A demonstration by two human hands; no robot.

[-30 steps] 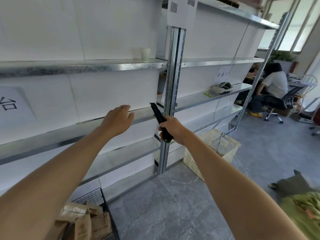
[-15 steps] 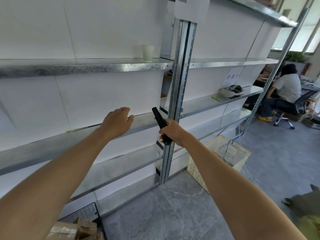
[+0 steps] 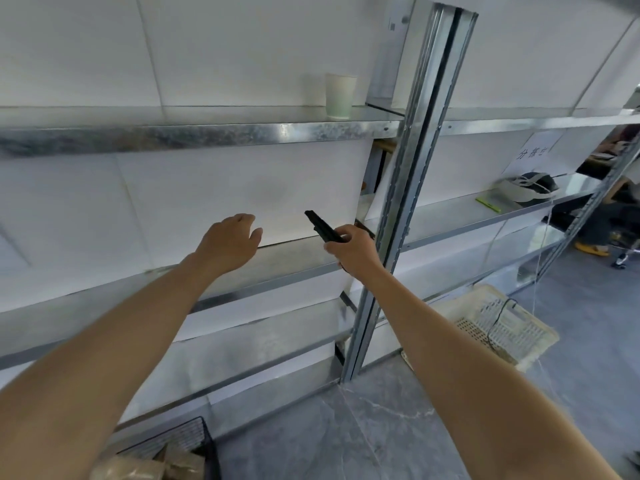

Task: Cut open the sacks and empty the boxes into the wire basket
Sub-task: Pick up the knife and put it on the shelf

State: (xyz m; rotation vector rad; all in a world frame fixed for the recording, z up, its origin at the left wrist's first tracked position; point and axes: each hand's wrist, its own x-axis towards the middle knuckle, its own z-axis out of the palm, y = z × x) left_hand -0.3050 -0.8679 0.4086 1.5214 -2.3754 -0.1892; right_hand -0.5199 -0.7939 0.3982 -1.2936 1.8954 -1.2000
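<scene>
- In right hand (image 3: 353, 252), fingers clenched round it: slim black plastic utility knife (image 3: 323, 226), tip angled up-left, near left hand (image 3: 228, 240).
- Left hand empty, fingers loosely bent, over grey steel shelf (image 3: 284, 268).
- Possible cut if blade out; cannot tell.
- Bottom left: black wire basket (image 3: 180, 434) holding brown cardboard boxes (image 3: 166, 462); sacks out of view.

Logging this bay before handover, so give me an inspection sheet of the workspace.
surface: metal shelf under the hands; grey floor below.
job's things: black cutter; wire basket holding brown boxes, lower left; sacks, nothing seen.
clutter: paper cup on upper shelf; cream crate on floor.
grips: left hand relaxed, holding nothing; right hand grips the cutter.
cables: black cable at the crate; white cords hanging at right.
surroundings: white wall panels; seated person far right.
</scene>
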